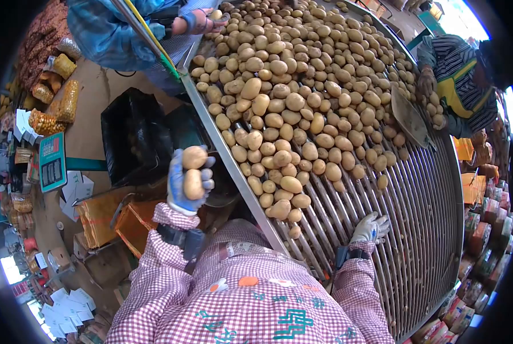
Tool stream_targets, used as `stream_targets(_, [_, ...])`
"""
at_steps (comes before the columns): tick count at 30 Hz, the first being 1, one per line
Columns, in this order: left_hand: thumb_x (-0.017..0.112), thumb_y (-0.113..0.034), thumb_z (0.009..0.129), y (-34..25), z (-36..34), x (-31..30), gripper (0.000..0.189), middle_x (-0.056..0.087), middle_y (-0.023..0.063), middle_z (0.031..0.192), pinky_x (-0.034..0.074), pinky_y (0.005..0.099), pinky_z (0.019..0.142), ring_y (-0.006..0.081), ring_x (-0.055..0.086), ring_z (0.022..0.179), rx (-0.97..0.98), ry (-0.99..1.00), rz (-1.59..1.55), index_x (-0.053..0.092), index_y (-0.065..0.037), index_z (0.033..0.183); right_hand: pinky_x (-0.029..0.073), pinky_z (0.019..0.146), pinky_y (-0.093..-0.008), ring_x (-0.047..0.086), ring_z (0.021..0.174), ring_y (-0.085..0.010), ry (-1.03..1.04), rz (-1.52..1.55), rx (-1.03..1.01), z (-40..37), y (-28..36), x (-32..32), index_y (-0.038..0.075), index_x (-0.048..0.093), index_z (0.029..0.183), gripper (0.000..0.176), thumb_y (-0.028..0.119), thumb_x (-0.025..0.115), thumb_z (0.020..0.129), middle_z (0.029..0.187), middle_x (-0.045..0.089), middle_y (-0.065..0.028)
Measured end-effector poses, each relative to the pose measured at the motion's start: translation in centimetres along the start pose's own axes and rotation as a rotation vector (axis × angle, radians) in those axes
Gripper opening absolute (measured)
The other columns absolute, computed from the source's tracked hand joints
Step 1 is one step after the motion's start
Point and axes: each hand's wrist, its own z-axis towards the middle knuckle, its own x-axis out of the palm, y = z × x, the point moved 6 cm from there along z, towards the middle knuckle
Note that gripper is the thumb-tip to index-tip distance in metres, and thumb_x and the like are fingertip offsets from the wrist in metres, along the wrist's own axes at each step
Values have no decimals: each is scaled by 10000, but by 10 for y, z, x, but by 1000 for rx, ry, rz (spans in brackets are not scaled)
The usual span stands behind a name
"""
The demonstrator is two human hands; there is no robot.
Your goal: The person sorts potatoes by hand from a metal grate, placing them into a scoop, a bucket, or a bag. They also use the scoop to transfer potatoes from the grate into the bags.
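My left hand (182, 180), in a blue and white glove, is turned palm up with its fingers curled round two potatoes (194, 184). It is held left of the sorting table's metal rim (228, 155), near a black-lined bin. My right hand (370, 229), in a pale glove, rests palm down on the metal roller bars (405, 212), fingers outstretched, holding nothing. A large heap of potatoes (308, 114) covers the far part of the rollers, and its near edge lies left of and beyond my right hand.
A black-lined bin (131, 137) and orange bags (104, 221) stand at left, beside a green scale (53, 162). A co-worker in blue (116, 34) is at upper left. Another in stripes (457, 74) reaches over the right side, near a flat board (408, 117).
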Motion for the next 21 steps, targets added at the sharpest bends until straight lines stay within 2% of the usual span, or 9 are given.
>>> stream_targets(2, [541,-537,1008,-26,-15,-33,528,722,180,1063,562,327,576,230,678,726,61,-132,-7,637,-78,1251,252,1187,-617,285,1509,-377,2,4,1,2,-2,2,131,320,1591,666,539,320,1065,1631,314,-173])
stream_targets(7, [597,-513,980,-99,-24,-118,541,683,165,1241,634,362,695,245,718,893,170,-183,-138,616,-51,1261,310,1155,-634,343,1464,-398,-35,14,-24,1,0,-8,120,404,1535,613,509,362,1063,1582,382,-171])
stream_targets(9, [596,-501,984,-120,-28,-134,542,677,164,1240,630,361,696,241,711,900,178,-202,-148,590,-47,1280,359,1108,-654,408,1408,-422,-44,-321,-252,1,7,0,112,448,1510,621,524,397,1048,1559,417,-169])
stream_targets(10, [601,-494,982,-129,-31,-135,549,674,161,1232,626,357,697,245,707,886,203,-219,-116,572,-43,1293,402,1075,-644,454,1367,-419,-130,-392,-286,-1,7,3,165,519,1456,526,490,423,1054,1528,460,-152])
stream_targets(11, [599,-508,978,-140,-33,-141,524,693,146,1188,621,352,680,240,711,862,235,-272,-64,597,-57,1244,416,1083,-608,456,1372,-400,-180,-239,-131,7,2,7,195,559,1410,430,425,434,1068,1509,484,-130])
stream_targets(13, [620,-505,965,-165,-31,-151,506,697,142,1158,614,349,683,244,710,857,264,-337,-51,607,-71,1225,415,1090,-606,450,1379,-402,-255,-96,-24,14,-8,16,212,562,1408,395,374,405,1084,1509,488,-112])
stream_targets(15, [670,-461,931,-203,-24,-172,479,689,145,1147,627,399,740,286,706,948,325,-345,-37,620,-61,1189,392,1103,-625,421,1401,-418,-111,-287,-185,9,2,10,191,528,1453,441,386,374,1088,1542,454,-112])
stream_targets(17, [680,-380,925,-247,-14,-201,429,660,178,1154,627,472,856,357,655,1081,496,-501,-95,611,-40,1177,329,1167,-587,319,1477,-388,-55,-150,-80,13,-8,16,184,468,1502,499,435,342,1089,1592,384,-120])
stream_targets(21, [649,-339,968,-269,-3,-202,431,593,176,1266,564,504,1007,386,582,1189,511,-703,-28,572,-38,1267,265,1184,-602,297,1493,-379,-42,26,-31,4,-5,0,110,366,1564,673,551,337,1056,1604,356,-167])
